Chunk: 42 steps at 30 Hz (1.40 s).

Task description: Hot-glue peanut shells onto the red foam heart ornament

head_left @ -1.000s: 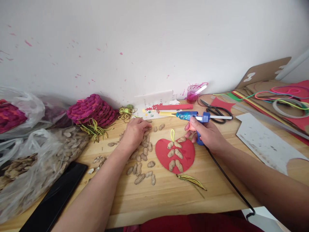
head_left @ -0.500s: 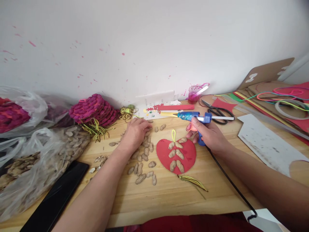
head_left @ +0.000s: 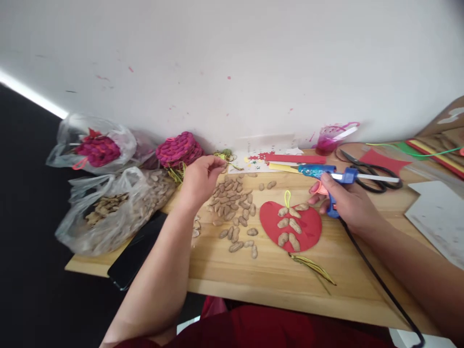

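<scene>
My right hand [head_left: 346, 200] grips a blue glue gun [head_left: 317, 171] with a white glue stick in its back end; its nozzle points left. Below it lies a red paper heart [head_left: 270, 220] with a yellow-green loop at its top and a tassel [head_left: 313, 268] at its lower tip. Peanuts sit on the heart in pairs, plus one at its upper right edge. My left hand [head_left: 203, 181] hovers over the back left of a pile of peanuts [head_left: 230, 198], fingers pinched together. What they hold, if anything, I cannot make out.
Plastic bags [head_left: 108, 232] of peanuts and shells, a black phone [head_left: 136, 253] and purple braided pieces [head_left: 179, 150] lie left. At the back are paper strips [head_left: 297, 158] and a cup of pink liquid [head_left: 328, 140]. Black scissors [head_left: 379, 179] and a white board [head_left: 435, 212] lie right.
My left hand has risen off the peanut pile, its fingers now pinched. The view has swung left, showing the table's left end. My right hand still holds the glue gun beside the heart.
</scene>
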Each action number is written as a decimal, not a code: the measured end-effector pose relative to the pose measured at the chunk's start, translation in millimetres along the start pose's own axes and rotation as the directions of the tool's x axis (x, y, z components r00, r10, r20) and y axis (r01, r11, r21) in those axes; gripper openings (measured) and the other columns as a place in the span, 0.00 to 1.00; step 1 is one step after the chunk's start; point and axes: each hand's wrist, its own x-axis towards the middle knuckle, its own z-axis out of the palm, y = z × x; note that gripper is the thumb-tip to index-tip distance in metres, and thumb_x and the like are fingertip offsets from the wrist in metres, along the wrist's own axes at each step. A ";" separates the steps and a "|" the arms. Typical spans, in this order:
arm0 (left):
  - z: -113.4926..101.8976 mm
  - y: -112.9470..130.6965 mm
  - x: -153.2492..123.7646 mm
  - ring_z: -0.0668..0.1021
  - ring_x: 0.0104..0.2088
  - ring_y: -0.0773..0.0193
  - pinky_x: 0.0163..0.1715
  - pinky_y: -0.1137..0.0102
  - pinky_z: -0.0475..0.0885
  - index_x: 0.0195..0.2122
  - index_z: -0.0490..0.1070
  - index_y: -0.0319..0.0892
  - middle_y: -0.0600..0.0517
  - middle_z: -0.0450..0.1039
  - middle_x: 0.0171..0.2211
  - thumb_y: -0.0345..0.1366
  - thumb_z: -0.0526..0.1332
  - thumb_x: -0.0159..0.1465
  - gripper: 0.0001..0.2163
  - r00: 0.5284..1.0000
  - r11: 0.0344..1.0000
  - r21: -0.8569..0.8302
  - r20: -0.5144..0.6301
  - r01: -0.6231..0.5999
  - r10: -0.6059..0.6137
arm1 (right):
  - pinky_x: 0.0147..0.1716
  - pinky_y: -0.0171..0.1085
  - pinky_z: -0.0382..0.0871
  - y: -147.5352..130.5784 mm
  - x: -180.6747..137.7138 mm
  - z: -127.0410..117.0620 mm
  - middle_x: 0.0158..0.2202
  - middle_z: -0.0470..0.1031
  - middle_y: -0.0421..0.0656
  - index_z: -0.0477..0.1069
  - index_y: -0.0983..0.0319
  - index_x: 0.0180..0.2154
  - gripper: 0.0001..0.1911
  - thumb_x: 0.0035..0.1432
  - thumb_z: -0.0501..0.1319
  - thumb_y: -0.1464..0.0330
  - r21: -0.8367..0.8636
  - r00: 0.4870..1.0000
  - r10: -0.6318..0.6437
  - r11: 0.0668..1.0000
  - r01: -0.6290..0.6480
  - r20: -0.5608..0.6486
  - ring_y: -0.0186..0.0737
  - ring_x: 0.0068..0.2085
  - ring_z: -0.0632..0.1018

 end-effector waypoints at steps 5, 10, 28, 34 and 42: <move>-58.8 -13.9 -43.0 0.80 0.38 0.58 0.43 0.66 0.72 0.39 0.80 0.44 0.50 0.82 0.39 0.37 0.62 0.62 0.08 0.976 0.955 0.274 0.151 0.113 -0.159 | 0.16 0.30 0.71 2.4 1.9 1.7 0.30 0.78 0.45 0.74 0.63 0.31 0.29 0.51 0.67 0.42 0.040 1.000 -0.021 0.999 0.022 -0.021 0.36 0.25 0.79; -70.0 -34.7 -79.8 0.80 0.37 0.56 0.41 0.65 0.70 0.43 0.80 0.44 0.50 0.82 0.39 0.41 0.60 0.63 0.12 0.911 0.886 0.392 0.219 0.246 -0.350 | 0.15 0.30 0.71 2.5 1.0 1.7 0.28 0.77 0.44 0.74 0.62 0.31 0.30 0.49 0.68 0.41 0.057 0.999 -0.047 0.997 0.048 -0.014 0.37 0.25 0.79; -21.4 6.4 8.2 0.82 0.36 0.51 0.42 0.61 0.74 0.33 0.83 0.45 0.47 0.82 0.31 0.33 0.65 0.60 0.05 0.976 0.873 0.488 0.189 -0.001 -0.104 | 0.17 0.31 0.70 -4.4 -2.2 2.8 0.32 0.78 0.47 0.74 0.62 0.29 0.28 0.52 0.67 0.42 0.050 1.000 -0.029 0.998 0.029 -0.012 0.38 0.27 0.79; 3.7 -9.0 15.0 0.82 0.42 0.54 0.47 0.64 0.73 0.43 0.83 0.43 0.46 0.82 0.41 0.28 0.63 0.61 0.12 0.988 0.942 0.328 0.153 -0.074 0.024 | 0.18 0.31 0.69 -0.5 -0.6 0.3 0.23 0.78 0.45 0.74 0.62 0.31 0.25 0.58 0.64 0.45 0.018 1.000 0.009 1.000 -0.009 0.007 0.34 0.19 0.74; 2.5 -26.9 13.0 0.82 0.35 0.55 0.40 0.65 0.72 0.39 0.82 0.46 0.49 0.83 0.32 0.38 0.58 0.66 0.11 0.983 0.957 0.290 0.168 0.026 -0.078 | 0.18 0.31 0.69 -1.4 -2.3 0.6 0.24 0.78 0.44 0.74 0.62 0.31 0.27 0.58 0.63 0.43 -0.010 1.000 0.012 1.000 -0.012 0.004 0.34 0.20 0.75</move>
